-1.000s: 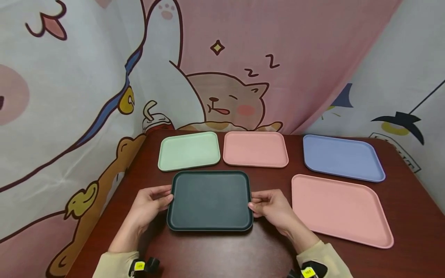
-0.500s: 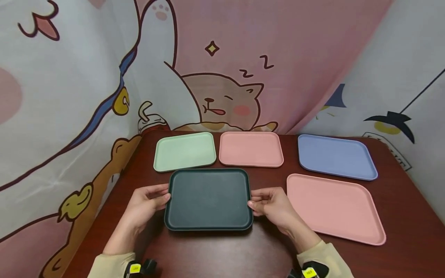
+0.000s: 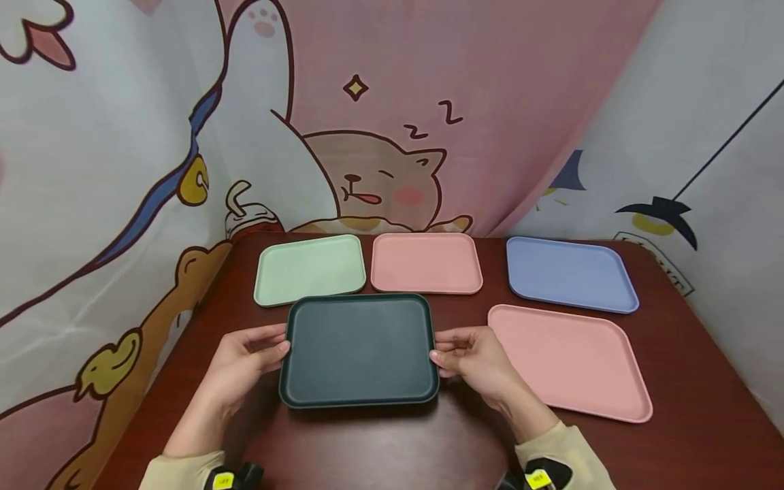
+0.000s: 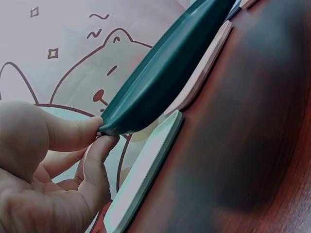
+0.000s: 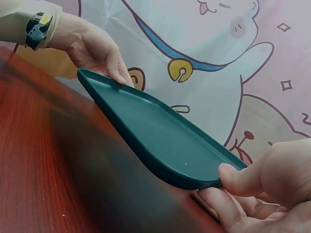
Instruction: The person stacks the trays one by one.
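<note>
Head view shows the left hand (image 3: 243, 356) and right hand (image 3: 473, 357) pinching opposite sides of the dark green tray (image 3: 360, 350), thumbs on top, fingers under, above the brown table (image 3: 380, 452), so both should lift evenly to keep it flat.

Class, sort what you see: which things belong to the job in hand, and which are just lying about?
Part of the job:
dark green tray, held above the table
left hand and right hand, gripping its sides

Apparently just lying about, not held:
light green tray
far pink tray
near pink tray
blue tray
</note>
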The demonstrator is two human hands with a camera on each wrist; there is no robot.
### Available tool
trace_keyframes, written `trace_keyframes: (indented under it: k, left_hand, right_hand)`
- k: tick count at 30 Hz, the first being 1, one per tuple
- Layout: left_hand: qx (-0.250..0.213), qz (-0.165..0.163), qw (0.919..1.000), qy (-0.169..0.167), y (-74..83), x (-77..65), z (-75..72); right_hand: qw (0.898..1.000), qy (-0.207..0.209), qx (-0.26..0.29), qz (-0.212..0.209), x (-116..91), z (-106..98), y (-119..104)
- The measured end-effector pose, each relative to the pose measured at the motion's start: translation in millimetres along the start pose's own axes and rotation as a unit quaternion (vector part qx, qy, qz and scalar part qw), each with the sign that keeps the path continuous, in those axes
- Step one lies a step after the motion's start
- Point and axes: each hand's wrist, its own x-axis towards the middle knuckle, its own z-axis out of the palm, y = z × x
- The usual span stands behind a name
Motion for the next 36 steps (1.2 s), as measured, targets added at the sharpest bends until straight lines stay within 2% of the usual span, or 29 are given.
trace_keyframes:
  k: [11,36]
  left_hand:
    - [0.005,0.009,0.9999,-0.014,5.3,1.4,8.0]
    - [-0.020,0.010,0.9988,-0.043,12.3,5.1,28.2]
  right_hand:
    - [1.000,0.007,0.006,-0.010,-7,-9,-2]
    - [0.999,0.031,0.015,-0.007,-21,-31,-2]
